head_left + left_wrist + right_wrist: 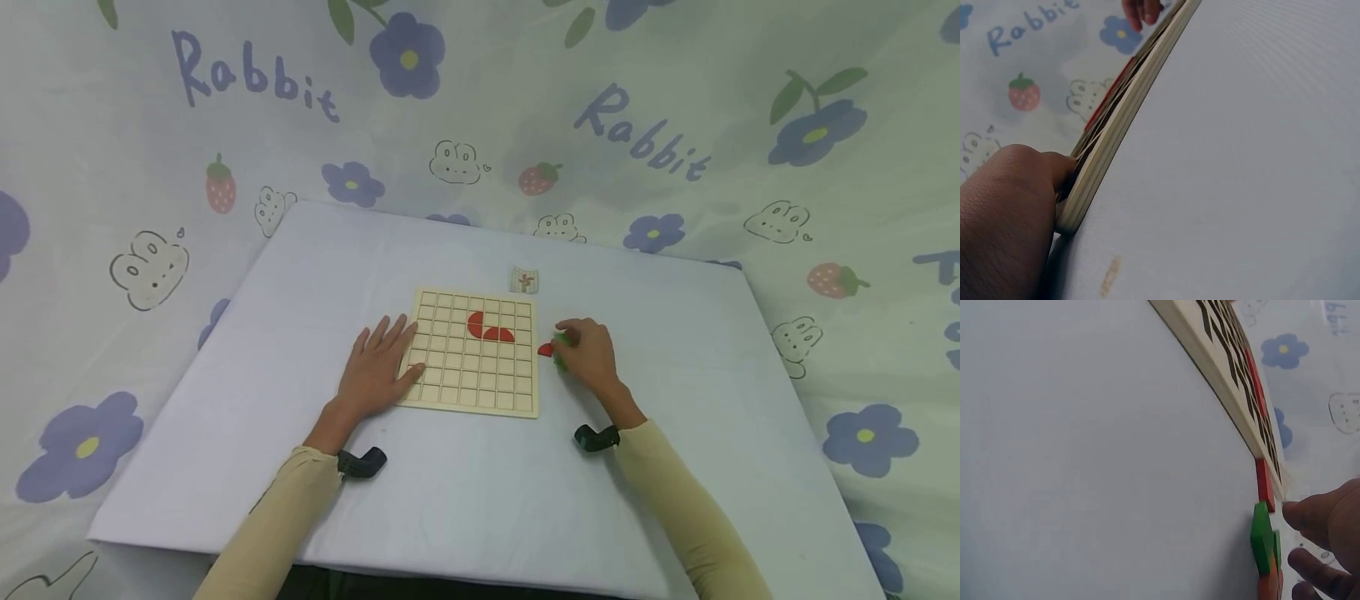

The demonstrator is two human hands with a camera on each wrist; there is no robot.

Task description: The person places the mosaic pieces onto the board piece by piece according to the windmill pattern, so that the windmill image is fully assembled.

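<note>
A square wooden board (pixel 465 392) with a grid of grooved cells lies on the white table. Several red pieces (pixel 476 327) with curved edges sit on its grid. My left hand (pixel 377 367) rests with fingers spread over the board's left edge, its thumb on the near-left cells. To the right of the board, my right hand (pixel 590 356) hovers with bent fingers over a small group of pieces. Green pieces (pixel 1262 540) and an orange piece (pixel 1267 586) stand by its fingers in the right wrist view. A loose red piece (pixel 545 350) lies between that group and the board.
A small printed card (pixel 524 280) lies beyond the board's far-right corner. Dark wrist-worn devices (pixel 596 437) sit at both wrists. Behind the white-covered table (pixel 337 250) hangs a cloth (pixel 495 108) printed with flowers, rabbits and strawberries.
</note>
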